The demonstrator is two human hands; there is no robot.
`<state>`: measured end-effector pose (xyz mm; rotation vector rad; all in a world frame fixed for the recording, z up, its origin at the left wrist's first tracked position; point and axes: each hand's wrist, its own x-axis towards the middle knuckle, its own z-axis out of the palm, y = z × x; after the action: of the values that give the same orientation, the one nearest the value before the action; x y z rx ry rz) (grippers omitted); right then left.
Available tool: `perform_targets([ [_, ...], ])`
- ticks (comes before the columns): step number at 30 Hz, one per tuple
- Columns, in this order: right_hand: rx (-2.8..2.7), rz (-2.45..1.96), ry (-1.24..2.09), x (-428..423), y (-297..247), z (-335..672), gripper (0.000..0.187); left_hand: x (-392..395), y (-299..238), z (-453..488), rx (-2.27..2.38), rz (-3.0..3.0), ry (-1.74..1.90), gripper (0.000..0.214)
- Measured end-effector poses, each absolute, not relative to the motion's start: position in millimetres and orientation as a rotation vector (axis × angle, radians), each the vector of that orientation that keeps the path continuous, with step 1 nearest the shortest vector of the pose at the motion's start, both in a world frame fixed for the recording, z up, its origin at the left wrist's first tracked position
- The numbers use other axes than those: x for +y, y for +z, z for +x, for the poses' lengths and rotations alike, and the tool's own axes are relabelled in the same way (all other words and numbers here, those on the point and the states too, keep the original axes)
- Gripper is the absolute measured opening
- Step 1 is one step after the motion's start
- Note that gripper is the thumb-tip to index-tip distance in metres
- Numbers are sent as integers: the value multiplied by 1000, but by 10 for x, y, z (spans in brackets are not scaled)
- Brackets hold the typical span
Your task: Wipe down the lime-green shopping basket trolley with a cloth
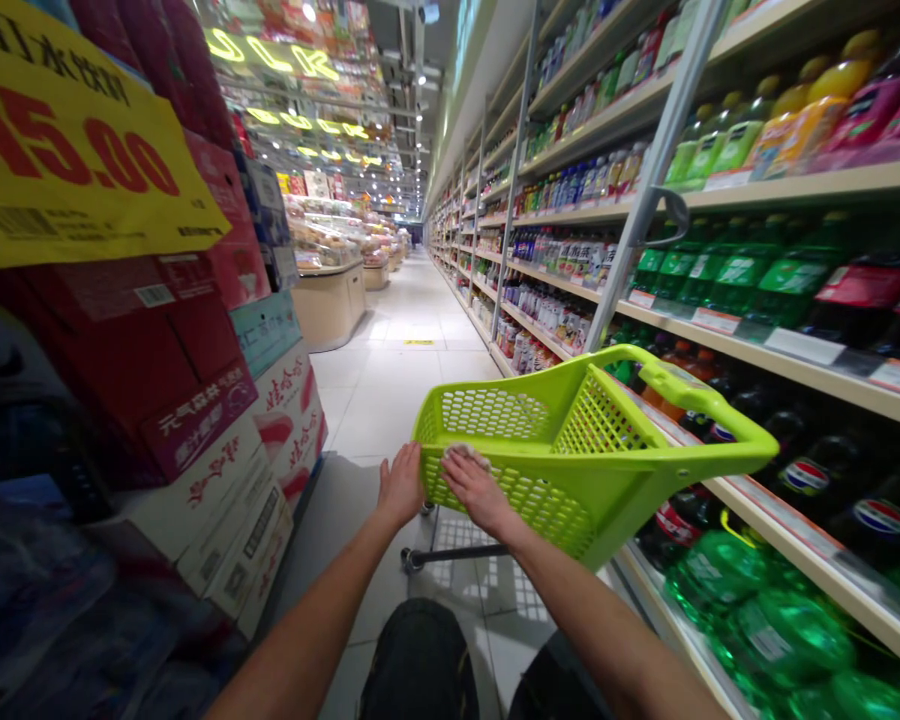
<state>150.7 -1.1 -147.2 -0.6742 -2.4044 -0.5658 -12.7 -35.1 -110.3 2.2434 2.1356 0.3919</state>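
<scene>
A lime-green plastic shopping cart (600, 470) with mesh sides stands in front of me, its handle toward the shelves at right and its basket bare inside. My left hand (401, 485) is at the near left corner of the basket, fingers closed over the edge. Just to its right, my right hand (476, 488) presses a small pale cloth (469, 455) against the basket's near top rim. Most of the cloth is hidden under the fingers. Below the basket, a dark metal frame bar (457, 553) ends in a caster wheel (412, 560).
Shelves of drink bottles (765, 270) run along the right, close to the cart handle. Stacked drink cartons (195, 430) and a yellow price sign (82, 140) crowd the left. Between them a white tiled aisle (390, 390) leads past display counters (330, 305).
</scene>
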Motion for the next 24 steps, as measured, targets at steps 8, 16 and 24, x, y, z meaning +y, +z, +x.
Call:
perform_targets([
  [8, -2348, -763, -506, 54, -1404, 1147, 31, -408, -1238, -320, 2102, 2070, 266, 67],
  [16, -2384, -845, -495, 77, -1456, 1214, 26, -303, -1020, -258, 2193, 2163, 296, 68],
  [24, -2252, -1291, -650, -14, -887, 2223, 26, -187, -951, 272, 1963, 2495, 245, 66],
])
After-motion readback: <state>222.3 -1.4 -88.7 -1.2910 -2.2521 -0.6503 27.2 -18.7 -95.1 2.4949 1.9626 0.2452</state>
